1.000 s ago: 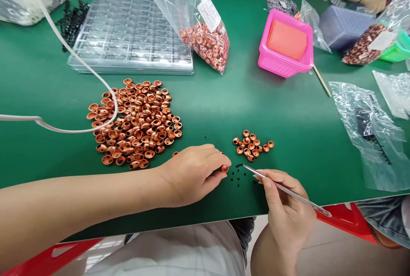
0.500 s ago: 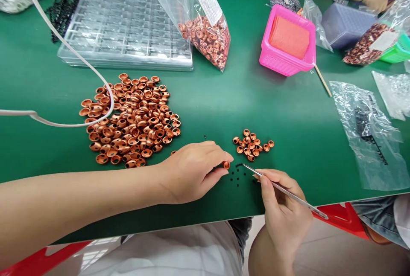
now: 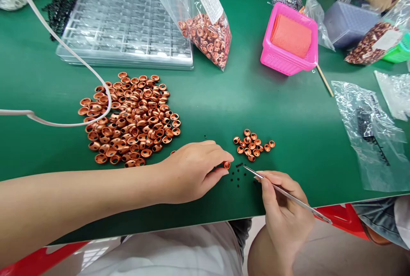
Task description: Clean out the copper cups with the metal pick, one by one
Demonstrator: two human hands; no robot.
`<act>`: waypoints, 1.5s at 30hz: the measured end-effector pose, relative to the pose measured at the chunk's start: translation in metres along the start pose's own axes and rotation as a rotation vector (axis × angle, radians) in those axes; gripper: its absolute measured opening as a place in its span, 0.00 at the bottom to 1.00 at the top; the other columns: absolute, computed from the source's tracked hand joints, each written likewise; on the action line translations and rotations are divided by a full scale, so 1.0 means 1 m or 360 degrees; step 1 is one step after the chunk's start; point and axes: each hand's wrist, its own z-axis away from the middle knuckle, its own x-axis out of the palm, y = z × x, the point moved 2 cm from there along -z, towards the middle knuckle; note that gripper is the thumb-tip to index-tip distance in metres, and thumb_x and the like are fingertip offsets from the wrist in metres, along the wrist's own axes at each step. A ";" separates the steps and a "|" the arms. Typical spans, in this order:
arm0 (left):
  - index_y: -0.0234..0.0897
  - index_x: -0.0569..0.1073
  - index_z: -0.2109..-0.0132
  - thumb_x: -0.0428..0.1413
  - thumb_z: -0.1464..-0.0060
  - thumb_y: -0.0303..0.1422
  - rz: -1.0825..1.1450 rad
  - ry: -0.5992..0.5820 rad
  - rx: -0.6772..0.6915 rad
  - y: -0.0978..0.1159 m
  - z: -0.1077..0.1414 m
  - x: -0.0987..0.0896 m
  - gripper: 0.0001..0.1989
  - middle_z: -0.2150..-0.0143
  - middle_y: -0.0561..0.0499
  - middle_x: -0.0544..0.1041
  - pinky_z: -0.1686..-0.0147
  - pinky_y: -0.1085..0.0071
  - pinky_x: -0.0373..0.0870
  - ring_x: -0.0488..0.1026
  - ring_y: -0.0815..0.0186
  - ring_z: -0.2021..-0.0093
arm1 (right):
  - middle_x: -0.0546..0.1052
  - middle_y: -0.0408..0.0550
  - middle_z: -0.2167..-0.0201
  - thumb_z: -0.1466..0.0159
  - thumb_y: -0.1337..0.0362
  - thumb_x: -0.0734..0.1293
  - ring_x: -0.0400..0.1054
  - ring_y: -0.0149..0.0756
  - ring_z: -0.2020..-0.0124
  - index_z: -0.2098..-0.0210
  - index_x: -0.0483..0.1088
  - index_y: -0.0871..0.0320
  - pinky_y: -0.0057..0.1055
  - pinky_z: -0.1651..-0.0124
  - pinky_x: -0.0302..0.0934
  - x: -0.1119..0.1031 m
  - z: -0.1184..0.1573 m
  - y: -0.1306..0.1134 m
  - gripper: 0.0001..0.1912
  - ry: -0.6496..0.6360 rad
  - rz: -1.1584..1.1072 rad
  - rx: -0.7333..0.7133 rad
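Gleaming small, round, copper-coloured cup (image 3: 226, 165)

Bright light, glare on plastic

A pale sheen crosses the smooth green tabletop (image 3: 205, 97); glare streaks the stacked clear plastic trays (image 3: 128, 22). Soft shadow darkens beside the bare right hand (image 3: 286, 203). White rectangular paper label (image 3: 210, 3): print illegible.
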 end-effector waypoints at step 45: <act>0.32 0.72 0.55 0.50 0.38 0.26 0.0057 0.0121 0.0222 0.001 -0.009 -0.003 0.08 0.64 0.45 0.76 0.55 0.63 0.70 0.70 0.61 0.58 | 0.78 0.46 0.66 0.42 0.73 0.69 0.74 0.36 0.65 0.64 0.72 0.56 0.36 0.65 0.72 0.004 0.001 0.002 0.08 0.0093 -0.0011 -0.0079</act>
